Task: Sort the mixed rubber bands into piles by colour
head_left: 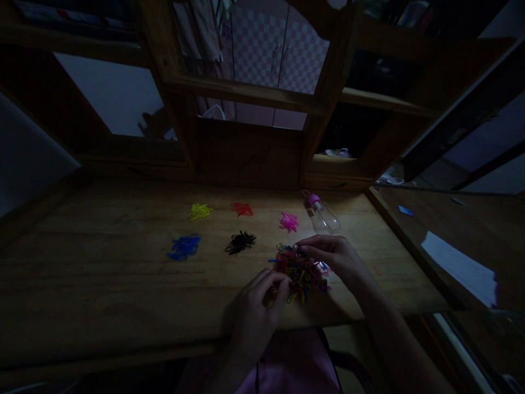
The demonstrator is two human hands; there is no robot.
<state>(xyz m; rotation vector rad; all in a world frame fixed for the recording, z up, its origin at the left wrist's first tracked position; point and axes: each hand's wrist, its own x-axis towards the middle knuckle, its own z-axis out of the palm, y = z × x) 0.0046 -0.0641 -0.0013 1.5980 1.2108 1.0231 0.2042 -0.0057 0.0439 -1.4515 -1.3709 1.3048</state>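
Note:
A mixed heap of small coloured bands (301, 273), which look like rubber bands, lies near the front edge of the wooden desk. My left hand (260, 301) is at the heap's left side, thumb and fingertips pinched together. At its upper right edge, my right hand (334, 253) also has its fingertips closed. What either pinch holds is too small and dark to make out. Beyond the heap lie separate one-colour piles: yellow bands (200, 212), red bands (241, 209), pink bands (289, 221), blue bands (184, 247) and black bands (240, 242).
A clear bottle with a pink cap (324, 216) lies behind my right hand. Wooden shelving (250, 153) rises at the desk's back. White paper (459, 268) and a small blue card (405, 210) lie on the surface to the right. The room is dim.

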